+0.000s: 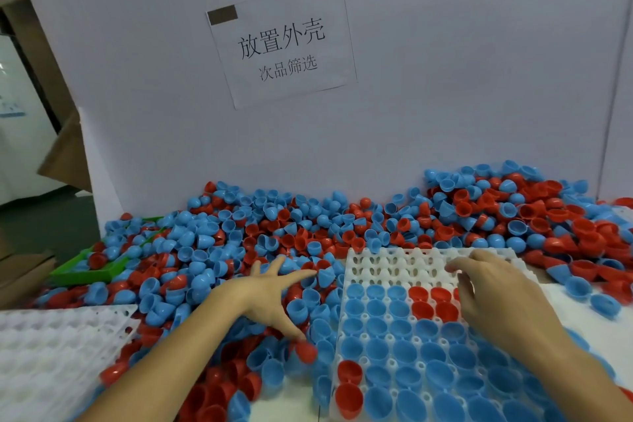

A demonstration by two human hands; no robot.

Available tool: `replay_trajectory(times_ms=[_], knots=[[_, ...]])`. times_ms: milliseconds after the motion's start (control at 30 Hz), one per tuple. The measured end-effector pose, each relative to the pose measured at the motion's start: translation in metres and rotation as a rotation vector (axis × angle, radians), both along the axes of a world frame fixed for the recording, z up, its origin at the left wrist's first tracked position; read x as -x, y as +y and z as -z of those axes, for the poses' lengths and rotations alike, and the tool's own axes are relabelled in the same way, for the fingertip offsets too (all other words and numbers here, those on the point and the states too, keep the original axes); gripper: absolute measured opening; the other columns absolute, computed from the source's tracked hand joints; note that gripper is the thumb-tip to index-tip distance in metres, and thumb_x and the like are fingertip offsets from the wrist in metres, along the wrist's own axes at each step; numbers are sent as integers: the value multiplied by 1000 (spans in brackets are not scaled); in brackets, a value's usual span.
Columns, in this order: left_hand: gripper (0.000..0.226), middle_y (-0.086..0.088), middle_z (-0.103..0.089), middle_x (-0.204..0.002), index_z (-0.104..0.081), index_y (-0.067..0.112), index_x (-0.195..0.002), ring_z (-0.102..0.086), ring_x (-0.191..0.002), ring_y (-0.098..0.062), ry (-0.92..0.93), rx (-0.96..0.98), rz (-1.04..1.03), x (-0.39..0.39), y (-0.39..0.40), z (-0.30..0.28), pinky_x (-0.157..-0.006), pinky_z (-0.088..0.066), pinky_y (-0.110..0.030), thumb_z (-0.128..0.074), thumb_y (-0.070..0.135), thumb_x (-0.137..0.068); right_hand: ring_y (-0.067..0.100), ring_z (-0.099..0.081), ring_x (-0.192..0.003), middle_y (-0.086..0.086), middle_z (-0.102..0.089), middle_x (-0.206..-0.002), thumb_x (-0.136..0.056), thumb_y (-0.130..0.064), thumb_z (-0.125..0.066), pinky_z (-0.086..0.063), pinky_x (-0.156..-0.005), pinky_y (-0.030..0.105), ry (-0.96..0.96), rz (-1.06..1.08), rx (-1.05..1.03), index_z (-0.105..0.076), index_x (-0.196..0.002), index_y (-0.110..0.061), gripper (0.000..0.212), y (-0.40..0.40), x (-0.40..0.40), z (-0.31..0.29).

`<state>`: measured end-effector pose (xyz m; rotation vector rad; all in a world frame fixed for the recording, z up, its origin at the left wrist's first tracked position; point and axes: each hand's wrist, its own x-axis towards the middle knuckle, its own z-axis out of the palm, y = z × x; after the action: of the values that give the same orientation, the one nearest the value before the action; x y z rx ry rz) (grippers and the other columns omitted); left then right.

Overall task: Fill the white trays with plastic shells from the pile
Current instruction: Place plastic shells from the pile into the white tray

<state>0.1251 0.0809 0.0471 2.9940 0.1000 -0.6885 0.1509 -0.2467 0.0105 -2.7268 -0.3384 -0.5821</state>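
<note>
A big pile of blue and red plastic shells (274, 233) covers the table from left to right against the back wall. A white tray (394, 260) lies in front of me at the right; its near rows hold blue and red shells, its far rows stand bare. My left hand (274, 295) is spread palm down over the pile just left of the tray, fingers apart, thumb touching a red shell (305, 351). My right hand (493, 288) rests on the tray's far right part, fingers curled down; I cannot see whether it holds a shell.
A second white tray (51, 353) with bare cups lies at the near left. A green tray (82, 267) sits half buried at the pile's left edge. A white board with a paper sign (281, 41) walls off the back. Cardboard boxes (65, 154) stand at the left.
</note>
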Motion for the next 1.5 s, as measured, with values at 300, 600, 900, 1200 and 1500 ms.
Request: replay_trajectory(times_ms=[300,600,900,1200,1500], knots=[[103,-8,8,-166,0,54,-153,2,-149,-46,-93,-72,-153,-30,10,31,-110,-39,-56,-72,43,-80,5,-58,-93,-14,-59,-112,-97,-23,-54,-56,-77,22,2,-3,-11,-65,-123,-31,29,0,-2,3],[89,-13,0,-165,-12,50,-155,-21,-146,-45,-172,55,-169,-29,15,27,-114,-35,-55,-65,33,-86,5,-58,-93,-14,-59,-115,-99,-23,-52,-54,-79,21,19,-9,-34,-64,-124,-30,30,0,0,2],[46,27,-21,-156,-38,54,-141,-19,-143,6,-581,181,177,55,-2,-8,-120,-28,-44,-48,56,-96,8,-53,-91,-9,-62,-119,-98,-20,-52,-47,-76,22,15,-6,-50,-66,-124,-27,31,-4,-3,1],[102,16,63,-133,46,70,-118,51,-133,-28,-159,-126,357,140,-28,35,-104,27,-50,-41,19,-103,15,-55,-101,-5,-61,-117,-97,-19,-53,-51,-78,33,17,-13,-65,-67,-122,-27,30,-3,4,-6],[80,18,46,-153,14,80,-133,46,-139,-30,-416,84,103,92,-16,73,-113,13,-72,-41,89,-76,13,-57,-97,-5,-62,-115,-96,-19,-55,-53,-78,32,28,-8,-71,-67,-121,-27,29,-2,3,-6]])
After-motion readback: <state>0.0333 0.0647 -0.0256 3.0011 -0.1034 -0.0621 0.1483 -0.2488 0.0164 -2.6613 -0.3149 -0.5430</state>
